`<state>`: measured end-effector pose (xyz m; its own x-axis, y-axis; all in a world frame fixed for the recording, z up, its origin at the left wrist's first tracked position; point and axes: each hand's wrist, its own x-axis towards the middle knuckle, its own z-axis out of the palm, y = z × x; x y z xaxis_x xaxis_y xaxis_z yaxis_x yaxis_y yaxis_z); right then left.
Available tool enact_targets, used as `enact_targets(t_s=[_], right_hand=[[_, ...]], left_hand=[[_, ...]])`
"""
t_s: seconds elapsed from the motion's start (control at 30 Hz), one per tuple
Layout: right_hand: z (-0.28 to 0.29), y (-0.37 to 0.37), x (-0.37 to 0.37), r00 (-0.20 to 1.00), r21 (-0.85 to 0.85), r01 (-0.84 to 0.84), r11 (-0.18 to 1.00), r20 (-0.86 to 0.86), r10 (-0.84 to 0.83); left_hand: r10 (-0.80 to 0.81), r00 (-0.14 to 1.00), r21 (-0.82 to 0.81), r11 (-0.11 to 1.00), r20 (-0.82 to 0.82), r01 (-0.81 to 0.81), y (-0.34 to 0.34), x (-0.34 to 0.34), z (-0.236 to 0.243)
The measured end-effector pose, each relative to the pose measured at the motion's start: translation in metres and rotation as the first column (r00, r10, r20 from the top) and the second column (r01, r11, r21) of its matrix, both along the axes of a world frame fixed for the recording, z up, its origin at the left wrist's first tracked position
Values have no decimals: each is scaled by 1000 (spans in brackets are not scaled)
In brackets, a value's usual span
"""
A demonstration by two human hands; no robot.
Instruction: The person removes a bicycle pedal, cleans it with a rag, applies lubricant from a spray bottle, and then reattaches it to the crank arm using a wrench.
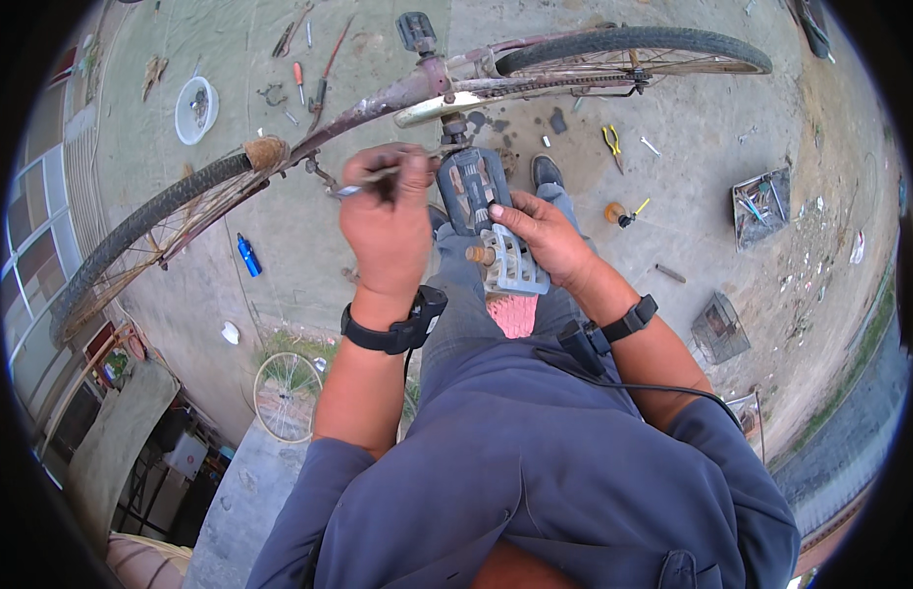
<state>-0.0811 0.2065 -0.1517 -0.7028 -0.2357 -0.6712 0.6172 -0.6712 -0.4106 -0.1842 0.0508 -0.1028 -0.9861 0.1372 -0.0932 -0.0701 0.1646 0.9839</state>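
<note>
A worn bicycle (378, 110) lies across the upper part of the head view, its wheels to left and right. The black pedal (473, 187) on the near crank points toward me. My left hand (386, 221) is closed around a thin metal wrench (349, 190); the tool's other end reaches the axle beside that pedal, where its jaw is hard to make out. My right hand (552, 236) grips a loose grey pedal (515, 263) with a rusty threaded axle. The right thumb rests at the near edge of the black pedal.
On the ground lie a red-handled screwdriver (298, 80), yellow-handled pliers (611, 143), a small wrench (650, 146) and a blue bottle (248, 254). A white basin (196, 110) stands far left. To the right are a tool tray (739, 221) and a wire basket (720, 329).
</note>
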Motion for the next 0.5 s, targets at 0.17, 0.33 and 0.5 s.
enact_targets(t_s=[0.17,0.33,0.5], right_hand=[[-4,5,1,999,14,-33,999,1,33],[-5,3,0,997,57,-78,995,-9,79],[-9,2,1,997,59,-71,996,-9,71]], left_hand=[[99,964,218,964,247,-155,-5,1,-22],[-180,527,496,669,830,-553,-14,-5,-73],[121,658,415,688,743,-595,-39,-9,-71]])
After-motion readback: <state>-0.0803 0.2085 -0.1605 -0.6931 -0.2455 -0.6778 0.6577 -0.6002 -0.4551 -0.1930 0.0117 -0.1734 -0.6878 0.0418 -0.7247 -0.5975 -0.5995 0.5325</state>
